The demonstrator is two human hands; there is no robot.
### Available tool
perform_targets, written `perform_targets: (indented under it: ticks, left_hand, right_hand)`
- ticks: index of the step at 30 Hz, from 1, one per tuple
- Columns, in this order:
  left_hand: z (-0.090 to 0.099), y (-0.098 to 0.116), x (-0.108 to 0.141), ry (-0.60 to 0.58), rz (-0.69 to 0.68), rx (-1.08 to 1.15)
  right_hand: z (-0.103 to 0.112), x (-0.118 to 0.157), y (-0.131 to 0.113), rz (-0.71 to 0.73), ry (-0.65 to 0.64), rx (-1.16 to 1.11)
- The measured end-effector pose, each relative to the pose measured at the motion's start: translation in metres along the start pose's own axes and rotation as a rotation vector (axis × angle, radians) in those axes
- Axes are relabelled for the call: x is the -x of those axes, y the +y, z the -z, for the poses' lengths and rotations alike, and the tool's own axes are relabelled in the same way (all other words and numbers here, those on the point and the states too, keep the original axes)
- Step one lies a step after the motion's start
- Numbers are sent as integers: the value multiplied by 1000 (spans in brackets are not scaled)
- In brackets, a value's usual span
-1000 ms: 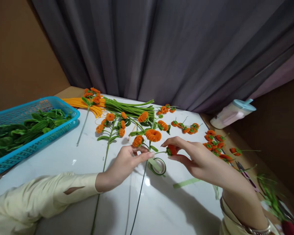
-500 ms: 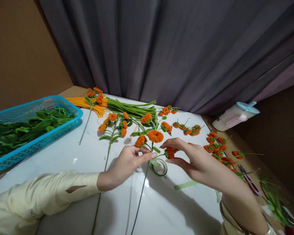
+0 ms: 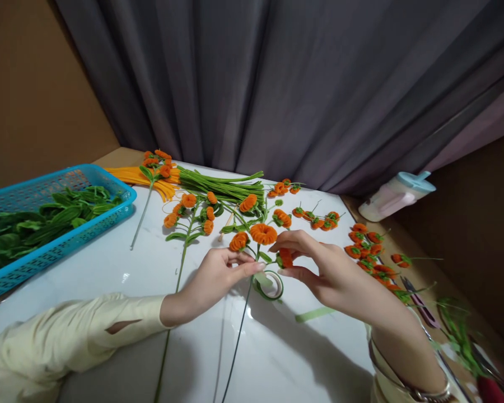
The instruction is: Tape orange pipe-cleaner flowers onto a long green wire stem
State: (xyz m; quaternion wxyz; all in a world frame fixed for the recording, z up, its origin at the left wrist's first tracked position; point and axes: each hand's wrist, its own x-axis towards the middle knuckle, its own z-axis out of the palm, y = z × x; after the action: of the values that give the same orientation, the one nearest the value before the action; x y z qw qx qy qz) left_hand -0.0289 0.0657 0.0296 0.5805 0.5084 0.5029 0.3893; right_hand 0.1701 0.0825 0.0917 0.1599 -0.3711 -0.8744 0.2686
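Note:
My left hand (image 3: 220, 274) pinches the green stem of an upright flower spray (image 3: 263, 234) between thumb and fingers, near the middle of the white table. Orange fuzzy blooms and small green leaves branch from that stem, and a long dark wire (image 3: 238, 341) runs down from the pinch. On the spray's right side, my right hand (image 3: 319, 266) is closed around a small orange bloom (image 3: 285, 258), thumb below and fingers above. Behind the held stem lies a roll of green tape (image 3: 280, 286), partly hidden by a loose pale green end.
At left, a blue basket (image 3: 63, 244) holds green leaves. Green stems (image 3: 218, 183) and yellow stems (image 3: 130, 175) lie at the back. Another flower spray (image 3: 185, 246) is left of centre. Orange blooms (image 3: 366, 246), scissors (image 3: 422, 308) and a lidded cup (image 3: 397, 196) are at right.
The whole view has shifted slightly, so things appear a little further left. Both hands keep their grips, and the bloom in my right hand has turned slightly.

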Motion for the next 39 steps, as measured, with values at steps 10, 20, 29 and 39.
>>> perform_targets:
  ticks: [10, 20, 29, 39]
  left_hand:
    - [0, -1, -4, -59, 19, 71]
    - [0, 0, -5, -106, 9, 105]
    - [0, 1, -3, -171, 29, 186]
    - [0, 0, -1, -153, -27, 139]
  right_hand:
    - [0, 8, -10, -35, 0, 76]
    - [6, 13, -11, -15, 13, 136]
    - [3, 7, -8, 13, 5, 96]
    - [-2, 8, -13, -14, 23, 202]
